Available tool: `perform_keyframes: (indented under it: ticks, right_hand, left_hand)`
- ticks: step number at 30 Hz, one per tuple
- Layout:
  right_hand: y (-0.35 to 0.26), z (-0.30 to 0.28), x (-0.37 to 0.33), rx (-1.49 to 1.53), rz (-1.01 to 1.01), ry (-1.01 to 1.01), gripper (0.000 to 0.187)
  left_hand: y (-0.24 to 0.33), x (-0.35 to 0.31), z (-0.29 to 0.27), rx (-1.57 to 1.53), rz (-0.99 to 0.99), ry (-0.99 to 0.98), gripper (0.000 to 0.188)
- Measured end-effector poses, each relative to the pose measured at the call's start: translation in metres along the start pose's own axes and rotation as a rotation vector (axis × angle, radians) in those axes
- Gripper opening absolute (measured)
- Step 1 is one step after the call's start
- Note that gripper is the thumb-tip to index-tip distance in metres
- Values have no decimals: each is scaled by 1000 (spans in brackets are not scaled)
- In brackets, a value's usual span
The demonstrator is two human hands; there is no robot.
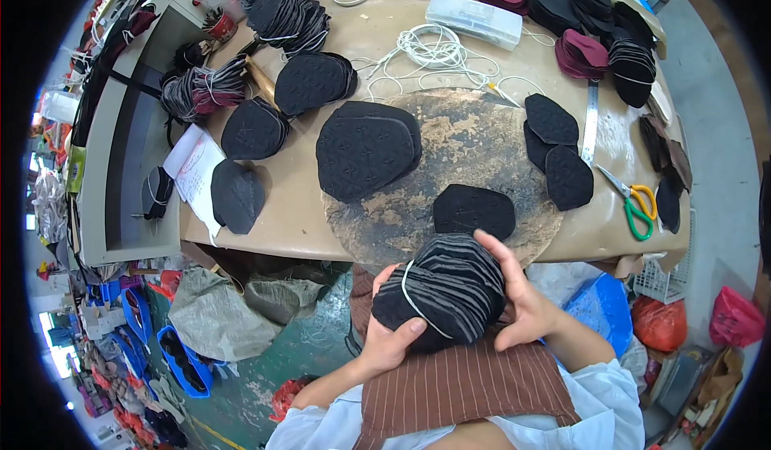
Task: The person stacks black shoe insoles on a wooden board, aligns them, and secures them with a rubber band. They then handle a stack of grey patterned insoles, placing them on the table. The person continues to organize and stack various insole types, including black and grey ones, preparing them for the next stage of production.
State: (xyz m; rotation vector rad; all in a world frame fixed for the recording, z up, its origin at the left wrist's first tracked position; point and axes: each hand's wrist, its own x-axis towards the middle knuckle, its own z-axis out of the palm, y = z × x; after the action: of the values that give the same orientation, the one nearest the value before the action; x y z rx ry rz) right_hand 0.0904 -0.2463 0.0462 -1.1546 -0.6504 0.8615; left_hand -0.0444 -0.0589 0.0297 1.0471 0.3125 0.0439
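Note:
A thick bundle of black and grey fabric pieces [454,285], with a white cord tied around it, is held over my lap just off the table's near edge. My left hand [389,339] grips its left side, thumb pressed on the front. Around the right side curves my right hand [530,301], fingers along the top and thumb low; part of its grip is hidden. Just beyond, a small stack of black pieces [474,211] lies on the worn round board [470,132]. A larger black stack [365,151] rests on that board's left, and loose black pieces [552,120] on its right.
Scissors with green and yellow handles [638,209] and a metal ruler [590,124] lie at the right. White cord [430,48] is coiled near a clear plastic box [474,20]. More tied bundles [205,88] and papers [195,173] cover the left side.

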Motion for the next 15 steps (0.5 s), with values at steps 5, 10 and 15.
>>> perform_keyframes:
  ticks: [5, 10, 15]
  right_hand:
    - [9, 13, -2, -29, -49, 116, 122]
    - [-21, 1, 19, 132, 122, 39, 96]
    - [-18, 5, 35, 160, 57, 107, 63]
  left_hand:
    - [-14, -24, -15, -54, -45, 14, 83]
    - [13, -6, -37, 75, 4, -133, 90]
    - [11, 2, -22, -4, -71, -32, 98]
